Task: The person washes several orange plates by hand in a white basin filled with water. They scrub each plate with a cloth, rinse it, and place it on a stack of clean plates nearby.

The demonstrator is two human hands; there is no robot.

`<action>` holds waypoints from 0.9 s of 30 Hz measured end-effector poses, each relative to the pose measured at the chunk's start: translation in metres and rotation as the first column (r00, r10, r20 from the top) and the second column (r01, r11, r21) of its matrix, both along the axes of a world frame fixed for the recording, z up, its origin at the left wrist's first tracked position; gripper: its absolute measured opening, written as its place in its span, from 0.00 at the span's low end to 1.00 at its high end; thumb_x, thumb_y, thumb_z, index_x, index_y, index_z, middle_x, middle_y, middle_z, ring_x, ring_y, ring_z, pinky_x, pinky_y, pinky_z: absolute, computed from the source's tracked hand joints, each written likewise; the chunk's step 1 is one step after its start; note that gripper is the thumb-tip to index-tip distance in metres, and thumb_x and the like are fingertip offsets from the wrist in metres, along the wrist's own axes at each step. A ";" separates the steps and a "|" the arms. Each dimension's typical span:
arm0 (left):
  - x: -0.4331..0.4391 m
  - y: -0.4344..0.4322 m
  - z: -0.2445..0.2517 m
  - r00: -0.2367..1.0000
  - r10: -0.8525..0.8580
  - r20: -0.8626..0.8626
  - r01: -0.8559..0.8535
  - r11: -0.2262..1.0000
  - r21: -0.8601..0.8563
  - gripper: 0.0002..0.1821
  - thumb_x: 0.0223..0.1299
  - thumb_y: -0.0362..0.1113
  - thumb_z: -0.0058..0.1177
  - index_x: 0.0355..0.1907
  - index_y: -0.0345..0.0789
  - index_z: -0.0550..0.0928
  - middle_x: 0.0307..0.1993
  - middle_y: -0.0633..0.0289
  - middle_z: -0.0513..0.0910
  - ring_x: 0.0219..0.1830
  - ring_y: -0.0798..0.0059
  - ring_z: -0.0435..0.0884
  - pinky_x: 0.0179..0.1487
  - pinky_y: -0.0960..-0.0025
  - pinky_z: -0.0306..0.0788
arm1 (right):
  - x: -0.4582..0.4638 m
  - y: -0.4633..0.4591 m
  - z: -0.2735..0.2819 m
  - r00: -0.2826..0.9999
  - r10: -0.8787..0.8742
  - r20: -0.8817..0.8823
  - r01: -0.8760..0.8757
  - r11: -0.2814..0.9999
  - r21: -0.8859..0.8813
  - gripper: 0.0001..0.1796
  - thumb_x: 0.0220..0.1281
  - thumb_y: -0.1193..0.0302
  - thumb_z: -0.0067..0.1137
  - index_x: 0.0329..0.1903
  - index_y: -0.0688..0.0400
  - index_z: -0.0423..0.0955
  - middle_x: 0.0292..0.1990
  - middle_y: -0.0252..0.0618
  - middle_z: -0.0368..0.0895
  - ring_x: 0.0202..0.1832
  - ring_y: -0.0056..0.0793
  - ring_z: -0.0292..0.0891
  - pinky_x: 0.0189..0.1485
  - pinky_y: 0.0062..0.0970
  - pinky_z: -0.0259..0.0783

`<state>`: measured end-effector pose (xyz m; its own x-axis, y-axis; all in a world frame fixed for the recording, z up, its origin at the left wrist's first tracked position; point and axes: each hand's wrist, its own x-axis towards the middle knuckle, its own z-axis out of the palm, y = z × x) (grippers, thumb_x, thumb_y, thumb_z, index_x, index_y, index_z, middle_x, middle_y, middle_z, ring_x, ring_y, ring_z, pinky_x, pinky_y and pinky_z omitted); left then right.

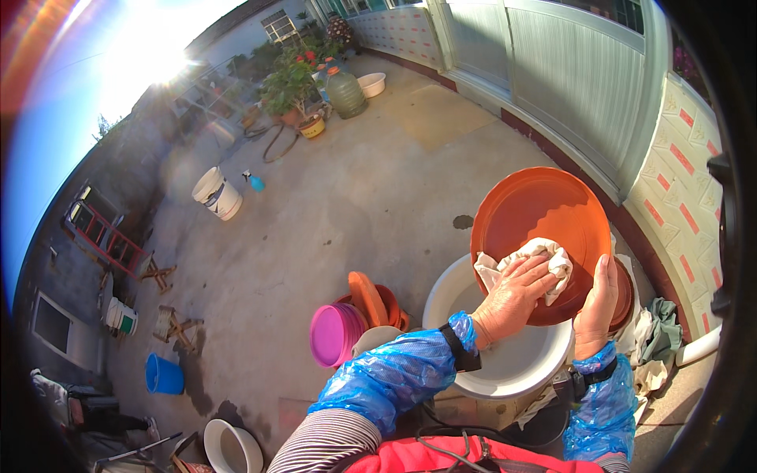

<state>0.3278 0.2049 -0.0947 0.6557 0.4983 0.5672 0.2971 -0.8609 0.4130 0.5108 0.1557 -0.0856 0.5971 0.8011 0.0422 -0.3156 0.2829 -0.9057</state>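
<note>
A large orange plastic plant saucer (532,204) is held up, tilted, over a white basin (449,295) with water in it. My left hand (517,290) presses a crumpled off-white cloth (556,266) against the saucer's inner face. On the saucer's right rim is my right hand (596,304), its fingers upright along the edge and partly hidden behind it. Blue plastic sleeve covers (390,369) wrap both forearms. Behind the right hand, brown-red saucers (623,295) show in part.
Purple saucers (334,334) and orange pots (368,298) sit left of the basin. Rags (662,328) lie at the right by the tiled wall. Farther off are a white bucket (217,195), a blue spray bottle (254,181), a blue bucket (164,373) and potted plants (290,88).
</note>
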 end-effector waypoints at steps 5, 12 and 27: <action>-0.008 0.028 -0.002 0.885 0.364 0.291 -0.259 0.904 -0.341 0.28 0.67 0.18 0.50 0.71 0.30 0.70 0.75 0.43 0.67 0.80 0.45 0.60 0.80 0.54 0.58 | -0.016 -0.011 0.004 0.933 0.206 0.296 -0.194 0.978 -0.072 0.26 0.84 0.61 0.48 0.72 0.65 0.69 0.66 0.43 0.76 0.66 0.30 0.72 0.71 0.29 0.65; 0.005 0.004 0.020 0.997 -0.048 -0.062 0.056 0.991 0.125 0.35 0.60 0.26 0.53 0.74 0.37 0.70 0.73 0.50 0.71 0.80 0.50 0.60 0.83 0.38 0.40 | -0.030 -0.012 -0.007 0.856 0.515 0.048 -0.506 0.853 -0.126 0.22 0.81 0.74 0.47 0.73 0.59 0.66 0.66 0.40 0.74 0.64 0.31 0.75 0.67 0.31 0.73; -0.037 0.027 0.027 0.969 0.142 -0.203 -0.161 0.983 -0.083 0.09 0.60 0.37 0.63 0.37 0.36 0.80 0.35 0.56 0.82 0.41 0.52 0.83 0.48 0.55 0.77 | -0.003 -0.029 0.019 0.351 0.355 0.867 -0.232 0.929 -0.287 0.24 0.56 0.86 0.48 0.56 0.67 0.80 0.47 0.64 0.83 0.48 0.63 0.81 0.49 0.42 0.79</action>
<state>0.2908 0.2318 -0.0673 0.6613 0.6472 0.3793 0.5042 -0.7578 0.4141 0.5080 0.1263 -0.0666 -0.0148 0.9523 0.3048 0.6454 0.2419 -0.7245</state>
